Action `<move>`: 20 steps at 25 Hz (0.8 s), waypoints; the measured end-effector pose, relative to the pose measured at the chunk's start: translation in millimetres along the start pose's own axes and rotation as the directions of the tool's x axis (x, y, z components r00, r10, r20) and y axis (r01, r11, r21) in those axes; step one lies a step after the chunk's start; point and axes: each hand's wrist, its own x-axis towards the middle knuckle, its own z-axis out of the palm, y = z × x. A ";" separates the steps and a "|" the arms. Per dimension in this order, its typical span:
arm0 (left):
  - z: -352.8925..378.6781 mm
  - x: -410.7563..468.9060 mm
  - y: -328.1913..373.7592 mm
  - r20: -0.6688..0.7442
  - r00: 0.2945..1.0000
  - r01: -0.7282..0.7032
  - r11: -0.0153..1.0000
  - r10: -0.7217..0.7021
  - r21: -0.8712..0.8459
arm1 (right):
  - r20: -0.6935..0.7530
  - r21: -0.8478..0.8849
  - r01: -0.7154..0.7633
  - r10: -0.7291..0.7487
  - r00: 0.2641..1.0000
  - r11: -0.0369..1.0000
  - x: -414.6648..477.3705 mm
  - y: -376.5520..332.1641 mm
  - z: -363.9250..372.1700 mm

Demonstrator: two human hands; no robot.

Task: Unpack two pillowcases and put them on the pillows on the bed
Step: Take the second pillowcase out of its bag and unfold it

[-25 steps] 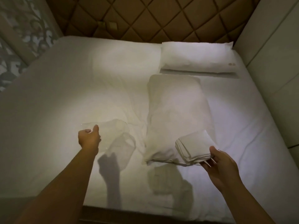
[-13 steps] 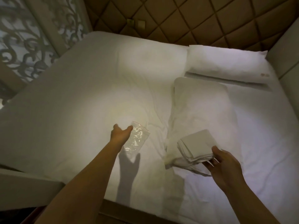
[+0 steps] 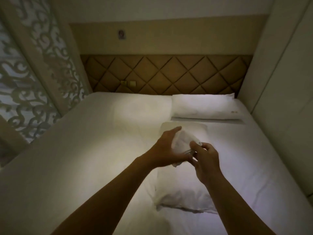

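Both hands now meet over the near pillow (image 3: 183, 192), left hand (image 3: 166, 150) and right hand (image 3: 205, 160) gripping the folded pillowcase (image 3: 183, 141) for unfolding.

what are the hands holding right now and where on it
Both hold the folded white pillowcase above the near pillow: left hand cups its left side, right hand pinches its near right edge.

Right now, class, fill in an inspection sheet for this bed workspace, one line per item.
Surface: bed, white sheet, creased.
Job's things: folded pillowcase held between both hands; near pillow lengthwise below it; far pillow against headboard.
Clutter: nothing seen.
Grippers: left hand and right hand both grip the pillowcase.
Cables: nothing seen.
Surroundings: patterned screen left, plain wall right.
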 end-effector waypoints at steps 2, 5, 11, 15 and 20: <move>13.2 5.1 31.0 0.040 0.996 -0.081 0.982 0.075 0.173 | 0.011 -0.060 0.135 -0.134 0.991 0.989 -8.5 -24.6 -8.8; 22.2 6.9 64.7 -0.066 0.997 -0.032 0.999 0.031 -0.007 | 0.117 -0.152 0.316 -0.300 0.947 0.937 -24.4 -54.5 -27.9; 41.5 -10.2 100.4 0.158 0.986 0.153 0.722 -0.060 -0.675 | 0.200 -0.334 0.337 -0.283 0.938 0.880 -29.9 -81.9 -77.6; 40.4 -19.4 115.4 0.210 0.968 0.251 0.557 -0.138 -0.792 | 0.149 -0.324 0.273 -0.236 0.960 0.906 -28.5 -97.2 -90.8; 18.8 -14.2 129.3 0.152 0.944 0.266 0.402 -0.292 -0.876 | 0.258 -0.603 0.540 -0.497 0.828 0.587 -21.7 -124.7 -102.4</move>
